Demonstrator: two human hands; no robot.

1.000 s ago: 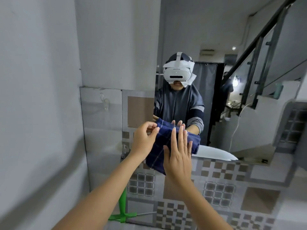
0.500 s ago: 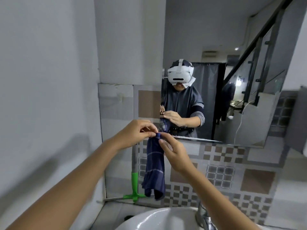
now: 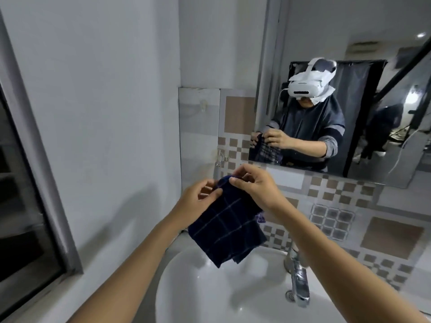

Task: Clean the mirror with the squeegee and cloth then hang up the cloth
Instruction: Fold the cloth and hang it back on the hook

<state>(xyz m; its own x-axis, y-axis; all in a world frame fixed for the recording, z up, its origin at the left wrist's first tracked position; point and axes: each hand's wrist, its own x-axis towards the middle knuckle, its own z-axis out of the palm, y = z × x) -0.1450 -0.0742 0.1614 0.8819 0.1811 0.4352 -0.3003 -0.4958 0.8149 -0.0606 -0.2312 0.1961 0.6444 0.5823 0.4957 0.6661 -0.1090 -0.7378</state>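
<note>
Both hands raised over the sink [image 3: 186, 276], pinching the dark checked cloth [image 3: 227, 227] by its top edge. Left hand [image 3: 198, 201] at the cloth's left upper corner, fingers [image 3: 210, 194] closed narrow on the fabric; right hand [image 3: 254, 187] just beside it on the right, thumb and forefinger nipped on the bunched top fold. Hands almost touching — the grip gathered into one small point.

Cloth hanging free below that point, long axis running down and a little to the right, lower corner dangling above the basin's back rim, clear of the tap [image 3: 298, 283].

Hook [image 3: 220, 157] on the tiled wall, at the mirror's [image 3: 349, 136] lower left corner — up and slightly beyond the pinched edge, nearly in line with the gap between the two hands. A second, pale hook [image 3: 203, 104] higher on the same wall, well apart. Probably the hanging step: top fold to be lifted up and forward onto the lower hook. Either hand about equally near; the right slightly closer, judged from how it sits above the fold. Squeegee not in view. Risk of the fold slipping off a small hook if the bunch is too thick.
</note>
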